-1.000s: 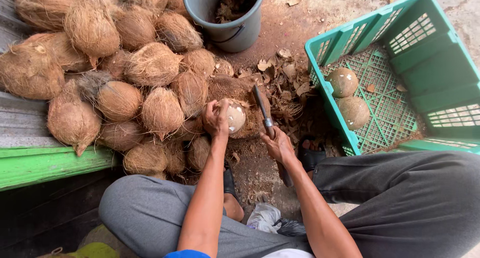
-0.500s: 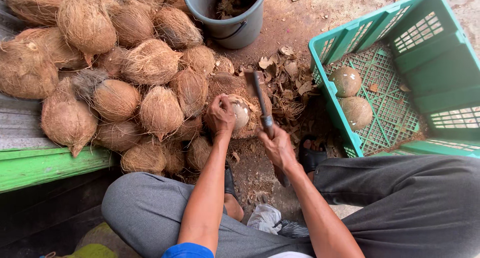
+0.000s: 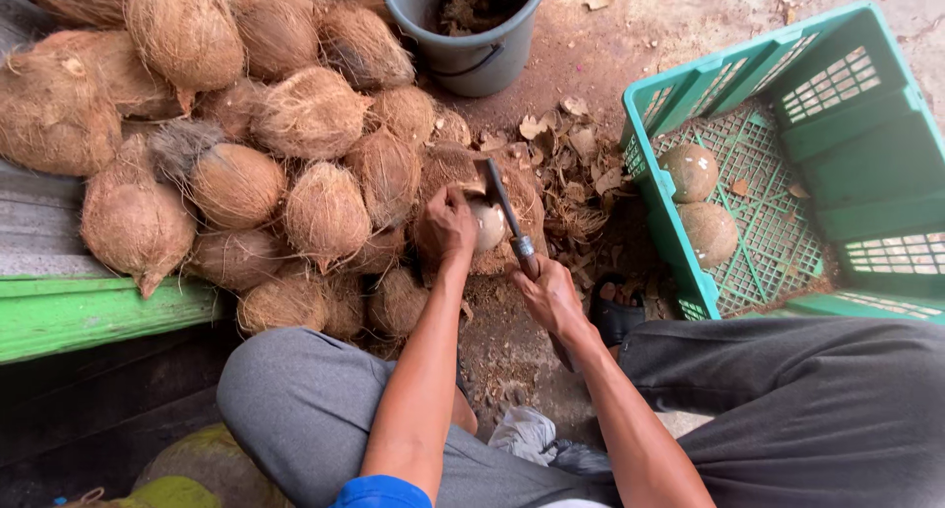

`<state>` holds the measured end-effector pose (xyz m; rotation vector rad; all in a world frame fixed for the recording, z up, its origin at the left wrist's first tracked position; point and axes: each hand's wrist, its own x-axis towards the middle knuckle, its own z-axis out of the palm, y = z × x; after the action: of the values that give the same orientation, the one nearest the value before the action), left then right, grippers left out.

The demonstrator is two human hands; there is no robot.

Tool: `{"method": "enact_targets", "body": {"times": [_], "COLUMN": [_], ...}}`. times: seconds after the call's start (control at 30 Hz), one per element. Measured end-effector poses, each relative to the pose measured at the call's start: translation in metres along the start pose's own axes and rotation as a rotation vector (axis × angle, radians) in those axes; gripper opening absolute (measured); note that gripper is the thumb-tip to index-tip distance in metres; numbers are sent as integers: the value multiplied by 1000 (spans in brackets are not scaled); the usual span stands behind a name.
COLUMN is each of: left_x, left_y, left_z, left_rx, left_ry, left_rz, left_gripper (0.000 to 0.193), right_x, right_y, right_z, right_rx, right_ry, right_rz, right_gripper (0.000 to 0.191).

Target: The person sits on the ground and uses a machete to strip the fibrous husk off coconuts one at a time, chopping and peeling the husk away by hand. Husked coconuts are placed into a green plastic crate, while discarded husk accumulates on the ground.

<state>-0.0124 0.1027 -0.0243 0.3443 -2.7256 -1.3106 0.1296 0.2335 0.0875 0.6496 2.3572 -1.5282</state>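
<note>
The left hand is clenched over a round, partly peeled coconut with a pale shell; this coconut sits on a low mound of brown husk fibre on the ground, just in front of the person's knees; the fingers cover its left side, so only the right part of the shell is seen. The right hand is grasping the handle of a long dark metal blade; the blade points away from the person and its edge lies against the right side of the coconut, touching it as far as can be told.

To the left of the hands there is a large heap of brown hairy unpeeled coconuts, which reaches up to the mound; some of them rest beside a green painted wooden board. Behind the mound stands a grey plastic bucket with husk scraps inside. Dry husk chips are scattered on the reddish earth floor between the bucket and the crate. At the right is a teal plastic crate with lattice walls; two peeled pale coconuts lie on its bottom, close together. The person sits with grey trousers, knees apart; one foot in a dark sandal shows just beside the right hand.
</note>
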Motion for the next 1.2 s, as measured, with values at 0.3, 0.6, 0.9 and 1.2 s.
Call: {"method": "enact_targets", "body": {"times": [0.3, 0.6, 0.9, 1.2], "left_x": [11, 9, -10, 9], "left_y": [-13, 3, -11, -21], "left_z": [4, -31, -27, -1], "left_rx": [-2, -165, -93, 56], "left_ry": [-5, -159, -156, -67], "left_rz": [-94, -408, -192, -285], "left_gripper": [43, 48, 53, 53], "right_x": [9, -2, -22, -4], "right_y": [-14, 4, -10, -12], "right_z": [-5, 7, -15, -5], "right_rx": [276, 513, 564, 321], "right_ry": [-188, -254, -63, -155], "right_rz": [267, 253, 54, 209], "right_gripper": [27, 41, 19, 34]}}
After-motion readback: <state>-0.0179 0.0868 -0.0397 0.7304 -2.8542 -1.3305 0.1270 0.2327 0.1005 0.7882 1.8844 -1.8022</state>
